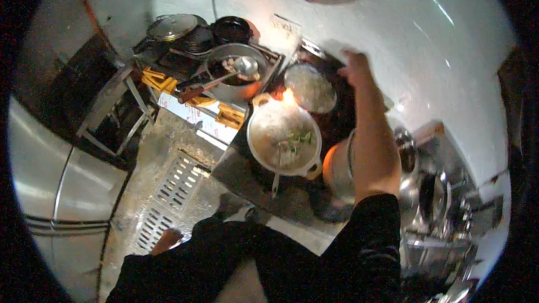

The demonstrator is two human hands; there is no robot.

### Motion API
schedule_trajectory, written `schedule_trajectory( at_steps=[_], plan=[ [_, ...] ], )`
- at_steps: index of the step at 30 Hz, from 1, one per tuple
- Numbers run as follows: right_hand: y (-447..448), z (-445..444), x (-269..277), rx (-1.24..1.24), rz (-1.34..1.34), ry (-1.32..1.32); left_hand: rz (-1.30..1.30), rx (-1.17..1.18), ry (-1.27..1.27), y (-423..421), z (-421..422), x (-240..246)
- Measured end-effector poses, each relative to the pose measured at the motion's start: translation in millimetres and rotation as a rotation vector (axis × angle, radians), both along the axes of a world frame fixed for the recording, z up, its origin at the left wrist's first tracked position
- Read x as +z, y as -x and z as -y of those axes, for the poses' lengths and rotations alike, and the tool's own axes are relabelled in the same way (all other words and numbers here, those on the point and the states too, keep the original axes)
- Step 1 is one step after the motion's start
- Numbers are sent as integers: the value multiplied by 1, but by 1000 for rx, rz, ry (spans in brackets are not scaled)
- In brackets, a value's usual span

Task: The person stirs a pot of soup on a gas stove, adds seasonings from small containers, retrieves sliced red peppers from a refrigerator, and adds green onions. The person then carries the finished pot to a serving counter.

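Note:
My right hand [355, 67] reaches far over the stove, its blurred fingers spread, with nothing visible in them. Just left of it sits a round pan [310, 87] with a pale, cloudy content. Nearer to me stands a wide light-metal pot [284, 134] with wooden-coloured handles, holding steaming liquid and green pieces; a utensil handle [276, 185] sticks out at its near edge. A flame [289, 97] rises between the two vessels. My left hand [167, 240] hangs low above the floor, partly hidden by my dark sleeve; a small pale, shiny patch shows beside it.
Left of the flame, a metal pot [242, 88] holds food and a ladle [244, 66]. Lidded black pots [172, 27] stand behind. Another large pot [340, 168] is under my right forearm. Slotted drain grates [179, 181] lie in the floor. Metalware [429, 195] crowds the right.

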State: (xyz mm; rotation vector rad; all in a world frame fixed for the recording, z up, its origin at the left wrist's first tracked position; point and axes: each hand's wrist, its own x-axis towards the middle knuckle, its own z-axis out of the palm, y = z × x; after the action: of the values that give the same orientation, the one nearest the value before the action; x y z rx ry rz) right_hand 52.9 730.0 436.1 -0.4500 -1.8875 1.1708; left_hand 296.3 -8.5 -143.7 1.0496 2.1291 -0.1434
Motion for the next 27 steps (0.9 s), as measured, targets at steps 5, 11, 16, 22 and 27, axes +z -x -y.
schedule_trajectory(
  at_steps=[5,11,16,22,27],
  plan=[
    [-192,128,-183,319,96,245,0,-76,-100,106,-34,-31],
    [-505,279,-344,-362,597,1188,48,-583,181,187,-98,-28],
    [-670,360,-389,-802,151,1094,-17,-907,97,178,-160,-25],
    [-669,402,-383,-978,74,1021,340,-204,8,106,-277,11],
    [-673,422,-346,-982,902,396,284,-317,-301,25,-347,16]
  ],
)
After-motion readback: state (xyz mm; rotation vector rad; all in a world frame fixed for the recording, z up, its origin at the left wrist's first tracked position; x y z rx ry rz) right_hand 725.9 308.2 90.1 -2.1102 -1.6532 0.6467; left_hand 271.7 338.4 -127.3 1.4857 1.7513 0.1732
